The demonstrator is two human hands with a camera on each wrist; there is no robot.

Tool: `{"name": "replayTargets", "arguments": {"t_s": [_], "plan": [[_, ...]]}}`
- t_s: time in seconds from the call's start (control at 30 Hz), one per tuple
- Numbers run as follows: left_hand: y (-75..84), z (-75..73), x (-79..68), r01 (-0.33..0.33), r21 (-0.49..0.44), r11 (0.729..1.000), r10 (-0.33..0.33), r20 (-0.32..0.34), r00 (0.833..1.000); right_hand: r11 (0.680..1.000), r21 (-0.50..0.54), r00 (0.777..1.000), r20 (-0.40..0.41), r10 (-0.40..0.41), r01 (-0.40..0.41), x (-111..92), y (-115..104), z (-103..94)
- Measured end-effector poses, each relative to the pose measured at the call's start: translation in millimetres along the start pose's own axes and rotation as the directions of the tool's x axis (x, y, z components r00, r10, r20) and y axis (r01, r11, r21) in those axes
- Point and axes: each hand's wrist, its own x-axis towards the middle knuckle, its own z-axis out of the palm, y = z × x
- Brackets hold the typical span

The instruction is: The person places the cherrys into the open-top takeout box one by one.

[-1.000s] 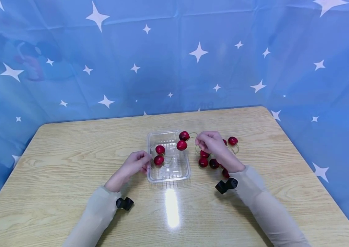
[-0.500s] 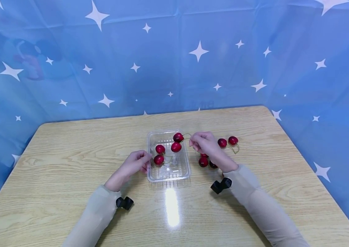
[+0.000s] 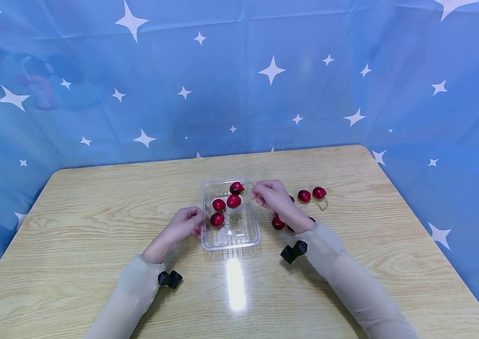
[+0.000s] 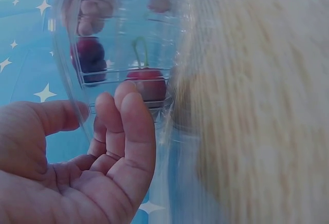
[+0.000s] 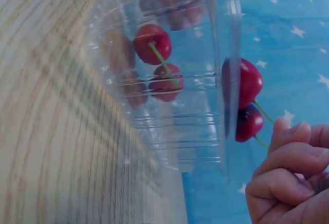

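A clear plastic container (image 3: 245,245) stands on the wooden table. My left hand (image 3: 184,223) holds it at the left side, thumb at the rim and fingertips against the outer wall in the left wrist view. Between thumb and forefinger, my right hand (image 3: 271,195) pinches the green stems of a joined cherry pair (image 5: 250,82). Those two red cherries hang at rim height, over the upper part of the container in the head view. Two other cherries (image 3: 217,219), joined by their stems, lie inside near the left wall.
Right of the container lie several more cherries (image 3: 278,222), partly hidden under the right forearm. Another stemmed pair (image 3: 319,192) sits farther right. A blue curtain with white stars (image 3: 271,70) hangs behind the wooden table (image 3: 116,197).
My right hand has moved left, carrying the cherry pair from the container's right edge to over its inside. The left hand stays at the container's left side.
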Motion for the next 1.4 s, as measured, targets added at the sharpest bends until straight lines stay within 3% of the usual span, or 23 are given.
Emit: {"name": "replayTargets", "arguments": {"t_s": [0.3, 0.53, 0.77, 1.07, 1.4], "plan": [[-0.7, -0.2, -1.1, -0.001, -0.004, 1.000, 0.001, -0.004, 1.000, 1.000, -0.010, 0.999, -0.032, 0.028, -0.028, 11, 4, 7.4], [0.0, -0.4, -1.3, -0.007, -0.004, 1.000, 0.007, 0.005, 1.000, 0.986, -0.167, 0.999, -0.045, -0.018, 0.011, 14, 8, 12.0], [0.2, 0.8, -1.0, -0.001, -0.010, 1.000, 0.001, 0.008, 1.000, 0.945, -0.320, 0.994, -0.059, -0.088, 0.065, 17, 11, 17.5], [0.3, 1.6, -0.9, 0.000, -0.007, 1.000, 0.000, -0.001, 1.000, 0.871, -0.455, 0.980, 0.022, -0.200, 0.188, 14, 10, 19.6], [-1.1, 0.9, -0.3, 0.002, -0.012, 1.000, -0.002, -0.007, 1.000, 0.783, -0.599, 0.985, 0.066, -0.161, 0.168, 12, 7, 17.8]]}}
